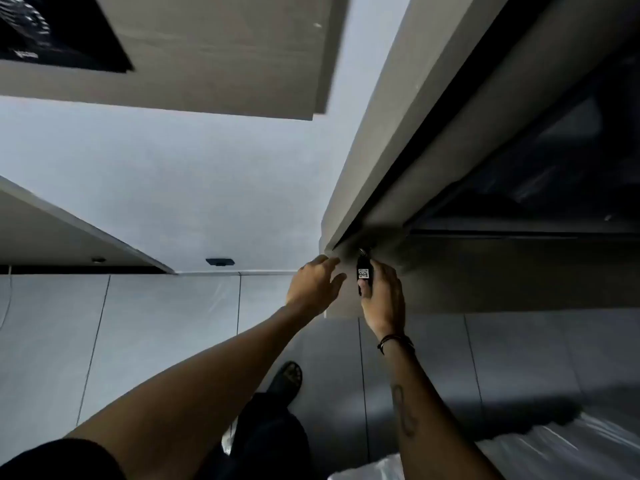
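My right hand point(382, 296) grips a small black key tag point(364, 271) with a white label, its metal tip up against the grey door panel point(450, 271) low beside the frame. My left hand point(317, 284) reaches forward just left of it, fingers straight, fingertips touching the door's edge point(329, 251). A black cord bracelet circles my right wrist. Whether a keyhole lies under the tag's tip is hidden in shadow.
A tall grey door frame point(381, 116) runs up the middle, dark glass point(554, 161) to its right. Pale grey wall and large floor tiles point(156, 323) spread left. My shoe point(289, 377) stands on the tiles; plastic sheeting point(554, 452) lies at bottom right.
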The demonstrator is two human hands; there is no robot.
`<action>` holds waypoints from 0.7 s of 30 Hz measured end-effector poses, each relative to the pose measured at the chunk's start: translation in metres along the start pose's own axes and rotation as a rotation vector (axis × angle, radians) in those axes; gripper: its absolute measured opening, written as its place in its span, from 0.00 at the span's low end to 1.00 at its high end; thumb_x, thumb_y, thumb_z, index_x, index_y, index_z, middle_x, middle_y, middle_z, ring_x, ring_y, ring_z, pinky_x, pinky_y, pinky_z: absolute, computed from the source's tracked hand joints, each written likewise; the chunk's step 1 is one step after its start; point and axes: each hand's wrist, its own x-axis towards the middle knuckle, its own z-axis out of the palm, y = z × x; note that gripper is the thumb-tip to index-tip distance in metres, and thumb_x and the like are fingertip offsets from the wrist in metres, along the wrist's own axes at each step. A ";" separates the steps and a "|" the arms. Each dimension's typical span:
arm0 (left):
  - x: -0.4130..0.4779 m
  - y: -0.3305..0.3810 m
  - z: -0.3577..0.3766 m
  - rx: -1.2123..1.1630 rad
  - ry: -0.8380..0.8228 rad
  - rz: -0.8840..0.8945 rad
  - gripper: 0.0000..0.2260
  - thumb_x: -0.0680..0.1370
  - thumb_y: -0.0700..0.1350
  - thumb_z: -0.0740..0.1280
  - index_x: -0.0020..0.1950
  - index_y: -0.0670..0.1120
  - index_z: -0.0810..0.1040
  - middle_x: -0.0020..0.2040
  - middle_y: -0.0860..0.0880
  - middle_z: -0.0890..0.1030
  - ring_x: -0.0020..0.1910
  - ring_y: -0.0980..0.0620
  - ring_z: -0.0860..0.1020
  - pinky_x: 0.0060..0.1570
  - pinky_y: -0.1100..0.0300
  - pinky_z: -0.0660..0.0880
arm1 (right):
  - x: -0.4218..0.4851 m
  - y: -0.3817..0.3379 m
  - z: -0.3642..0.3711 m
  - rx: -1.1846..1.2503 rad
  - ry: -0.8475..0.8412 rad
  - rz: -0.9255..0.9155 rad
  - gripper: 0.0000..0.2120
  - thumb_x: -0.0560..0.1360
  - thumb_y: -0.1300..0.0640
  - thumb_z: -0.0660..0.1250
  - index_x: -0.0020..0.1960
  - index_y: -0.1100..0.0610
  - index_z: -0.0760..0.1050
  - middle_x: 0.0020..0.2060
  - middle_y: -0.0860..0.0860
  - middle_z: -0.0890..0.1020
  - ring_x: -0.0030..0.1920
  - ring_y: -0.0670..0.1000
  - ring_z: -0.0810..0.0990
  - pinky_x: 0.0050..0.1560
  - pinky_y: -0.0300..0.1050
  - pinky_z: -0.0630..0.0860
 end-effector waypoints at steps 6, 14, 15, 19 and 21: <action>0.050 0.012 0.034 0.015 -0.079 0.002 0.13 0.86 0.44 0.63 0.65 0.45 0.84 0.60 0.40 0.84 0.54 0.36 0.84 0.47 0.50 0.79 | 0.048 0.013 0.013 0.080 0.003 0.116 0.20 0.82 0.58 0.70 0.73 0.52 0.76 0.70 0.57 0.80 0.70 0.61 0.79 0.67 0.58 0.81; 0.075 0.007 0.066 -0.072 -0.051 -0.068 0.13 0.85 0.41 0.66 0.68 0.41 0.82 0.57 0.37 0.86 0.51 0.36 0.85 0.42 0.53 0.76 | 0.075 0.034 0.037 0.266 0.034 0.269 0.13 0.80 0.64 0.72 0.64 0.59 0.84 0.57 0.60 0.88 0.58 0.63 0.87 0.58 0.51 0.82; 0.075 0.006 0.067 -0.098 -0.057 -0.091 0.12 0.85 0.42 0.67 0.67 0.41 0.83 0.56 0.37 0.86 0.51 0.36 0.85 0.43 0.52 0.76 | 0.076 0.035 0.039 0.305 0.019 0.296 0.13 0.80 0.66 0.72 0.63 0.61 0.84 0.57 0.61 0.88 0.58 0.63 0.87 0.61 0.56 0.83; 0.075 -0.004 0.056 -0.234 -0.057 -0.190 0.08 0.82 0.40 0.70 0.59 0.43 0.87 0.54 0.40 0.88 0.52 0.39 0.85 0.47 0.53 0.78 | 0.070 0.027 0.042 0.562 -0.030 0.418 0.10 0.79 0.71 0.71 0.59 0.67 0.83 0.52 0.65 0.87 0.53 0.62 0.85 0.63 0.67 0.82; 0.071 -0.012 0.042 -0.345 -0.073 -0.227 0.07 0.80 0.39 0.73 0.57 0.43 0.88 0.49 0.41 0.88 0.47 0.41 0.86 0.48 0.54 0.81 | 0.064 0.017 0.038 0.662 -0.017 0.401 0.09 0.78 0.72 0.70 0.57 0.68 0.83 0.48 0.62 0.85 0.50 0.59 0.83 0.61 0.64 0.81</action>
